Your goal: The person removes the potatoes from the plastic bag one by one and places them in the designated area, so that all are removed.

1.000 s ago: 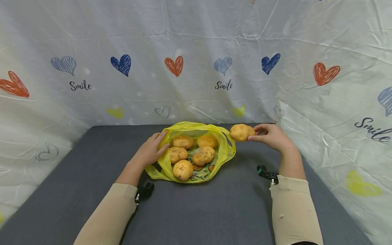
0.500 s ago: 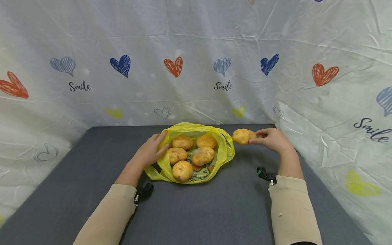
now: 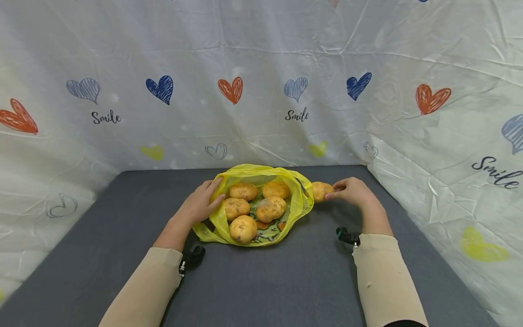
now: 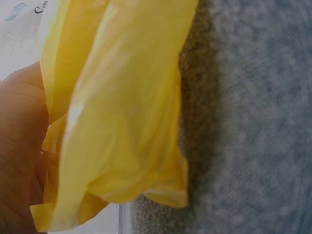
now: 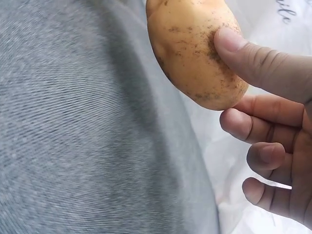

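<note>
Beside a yellow plastic bag [image 3: 302, 209], my right hand [image 3: 353, 193] pinches a potato [image 3: 320, 191] between thumb and fingertips. In the right wrist view the thumb presses the soil-flecked skin of this potato [image 5: 195, 53], while the lower fingers are loosely bent. The potato's left end meets the bag's right edge in the head view. My left hand [image 3: 200, 202] rests on the bag's left rim, fingers extended and thumb spread apart. Yellow film hides its fingertips in the left wrist view. Several potatoes [image 3: 271, 209] lie inside the wide bag mouth.
The bag lies near the back of a dark grey table [image 3: 261, 281]. A white curtain [image 3: 261, 54] printed with hearts and "Smile" hangs behind the table and along its right side. Black wrist mounts [image 3: 347, 236] stick out from beneath both forearms.
My right hand has lowered the potato beside the bag's right edge, after drawing it slightly right and then back left. The left hand keeps its place on the rim.
</note>
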A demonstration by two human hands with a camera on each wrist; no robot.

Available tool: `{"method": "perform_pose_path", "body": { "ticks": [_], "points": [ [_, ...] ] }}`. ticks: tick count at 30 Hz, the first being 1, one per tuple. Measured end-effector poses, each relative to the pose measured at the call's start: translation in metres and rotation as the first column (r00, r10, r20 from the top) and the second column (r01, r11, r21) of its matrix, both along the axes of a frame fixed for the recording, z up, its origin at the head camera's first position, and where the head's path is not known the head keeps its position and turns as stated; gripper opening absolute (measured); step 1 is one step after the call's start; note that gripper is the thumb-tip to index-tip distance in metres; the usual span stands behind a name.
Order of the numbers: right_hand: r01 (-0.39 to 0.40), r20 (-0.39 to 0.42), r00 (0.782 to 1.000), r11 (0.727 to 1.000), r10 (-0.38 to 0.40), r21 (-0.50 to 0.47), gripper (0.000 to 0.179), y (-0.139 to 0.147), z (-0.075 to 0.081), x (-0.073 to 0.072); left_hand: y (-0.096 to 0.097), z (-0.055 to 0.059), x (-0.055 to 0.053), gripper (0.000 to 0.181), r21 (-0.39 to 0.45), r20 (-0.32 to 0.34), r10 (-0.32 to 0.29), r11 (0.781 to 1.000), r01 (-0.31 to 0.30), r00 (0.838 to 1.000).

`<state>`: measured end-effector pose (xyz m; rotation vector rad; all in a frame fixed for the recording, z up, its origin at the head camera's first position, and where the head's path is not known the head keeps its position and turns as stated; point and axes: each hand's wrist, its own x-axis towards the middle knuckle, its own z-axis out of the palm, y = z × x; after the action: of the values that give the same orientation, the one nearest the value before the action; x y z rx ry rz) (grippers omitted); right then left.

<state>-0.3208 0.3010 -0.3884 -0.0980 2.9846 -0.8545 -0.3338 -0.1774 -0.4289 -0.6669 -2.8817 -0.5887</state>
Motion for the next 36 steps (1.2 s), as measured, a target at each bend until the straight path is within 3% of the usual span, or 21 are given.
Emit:
{"method": "perform_pose_path", "body": {
  "ticks": [14,26,36],
  "points": [
    [-0.020,0.027,0.999,1.000,0.020,0.019,0.073,-0.004,-0.014,-0.007,0.000,-0.001,0.000,0.067,0.003,0.025,0.007,1.000,-0.007,1.000],
    [-0.066,0.127,0.989,0.997,0.071,-0.046,0.070,0.002,-0.017,-0.008,0.001,0.001,0.001,0.067,0.001,0.028,0.008,1.000,-0.008,1.000],
    [-0.085,0.127,0.988,0.996,0.090,-0.037,0.079,-0.002,-0.002,-0.004,0.000,0.001,0.000,0.067,0.005,0.026,0.006,1.000,-0.006,1.000]
  ]
}}
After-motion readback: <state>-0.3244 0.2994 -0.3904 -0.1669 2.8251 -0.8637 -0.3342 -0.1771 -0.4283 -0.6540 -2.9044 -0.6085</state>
